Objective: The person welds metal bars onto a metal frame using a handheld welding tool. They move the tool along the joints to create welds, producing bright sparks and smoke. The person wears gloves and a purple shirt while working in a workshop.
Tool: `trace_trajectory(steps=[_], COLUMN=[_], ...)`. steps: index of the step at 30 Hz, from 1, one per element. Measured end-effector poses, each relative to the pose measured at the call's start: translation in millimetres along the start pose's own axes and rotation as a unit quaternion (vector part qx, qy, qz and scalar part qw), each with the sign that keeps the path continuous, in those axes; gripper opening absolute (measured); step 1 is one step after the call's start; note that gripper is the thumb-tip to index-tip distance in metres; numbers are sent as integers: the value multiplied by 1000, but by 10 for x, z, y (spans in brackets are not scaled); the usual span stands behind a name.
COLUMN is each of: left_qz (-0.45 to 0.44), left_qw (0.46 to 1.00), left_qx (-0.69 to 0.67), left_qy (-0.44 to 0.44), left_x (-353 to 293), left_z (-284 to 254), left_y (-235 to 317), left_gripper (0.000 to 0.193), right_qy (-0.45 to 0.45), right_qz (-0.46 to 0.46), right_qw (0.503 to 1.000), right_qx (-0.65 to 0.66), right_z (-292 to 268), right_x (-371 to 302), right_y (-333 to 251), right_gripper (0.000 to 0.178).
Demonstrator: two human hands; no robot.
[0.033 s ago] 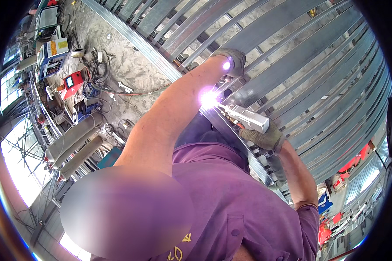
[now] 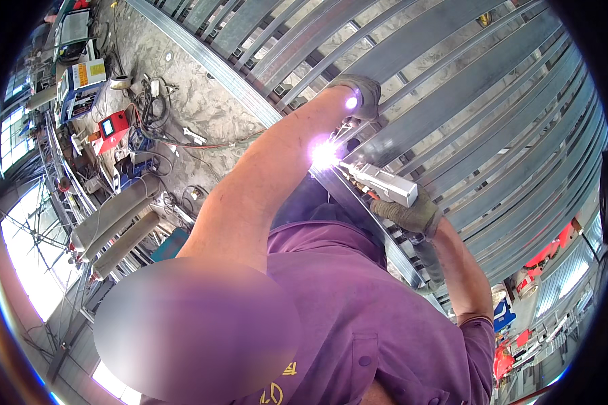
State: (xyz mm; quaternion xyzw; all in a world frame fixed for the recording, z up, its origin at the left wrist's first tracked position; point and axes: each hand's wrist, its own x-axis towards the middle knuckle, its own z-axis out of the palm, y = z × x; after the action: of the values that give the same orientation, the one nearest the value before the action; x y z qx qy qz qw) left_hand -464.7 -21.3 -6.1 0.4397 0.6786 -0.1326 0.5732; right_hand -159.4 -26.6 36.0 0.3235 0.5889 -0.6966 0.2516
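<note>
My right hand (image 2: 407, 214), in a grey-green work glove, is wrapped round a boxy silver handheld welding gun (image 2: 384, 185). The gun's nozzle points left at a glaring white-violet weld spot (image 2: 325, 154), which hides the joint beneath it. This glare sits on a long metal frame rail (image 2: 370, 213), where the slats meet it. My left hand (image 2: 363, 96), in a dark grey glove, rests just beyond the glare with fingers curled down by a wide metal slat (image 2: 402, 128). What those fingers hold is hidden. My bare left forearm crosses over the near rail.
Long parallel metal slats (image 2: 513, 115) spread away to the right. On the concrete floor at left stand a red device with a screen (image 2: 113, 128), a blue-and-white machine (image 2: 82, 84), tangled cables (image 2: 154, 101) and grey gas cylinders (image 2: 115, 214).
Spark streaks round the weld spot reach slightly farther out now. Both hands and the welding gun stay in place.
</note>
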Motion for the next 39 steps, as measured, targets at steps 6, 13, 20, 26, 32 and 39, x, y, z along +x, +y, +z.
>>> trace_trajectory(steps=[6,13,20,26,32,39], left_qz=[17,34,33,81,13,-12], left_qw=[1000,999,999,982,974,964], left_qx=[3,13,40,140,78,181], left_qy=[-6,3,8,101,211,193], left_x=[15,55,-59,26,-264,-305], left_z=[-7,8,-37,124,-271,-349], left_y=[-17,-38,6,-108,-321,-586], left_gripper=[37,36,38,46,53,56], right_qy=[-5,-12,29,88,107,86], right_qz=[12,25,21,-13,-15,-70], right_qw=[1000,999,999,996,994,994], right_qx=[5,36,-16,13,23,19], right_z=[-18,-4,33,27,24,54], right_x=[-26,-52,-246,-387,-382,-222], right_y=[-48,-29,-145,-38,-160,-222], right_gripper=[65,64,58,58,61,58])
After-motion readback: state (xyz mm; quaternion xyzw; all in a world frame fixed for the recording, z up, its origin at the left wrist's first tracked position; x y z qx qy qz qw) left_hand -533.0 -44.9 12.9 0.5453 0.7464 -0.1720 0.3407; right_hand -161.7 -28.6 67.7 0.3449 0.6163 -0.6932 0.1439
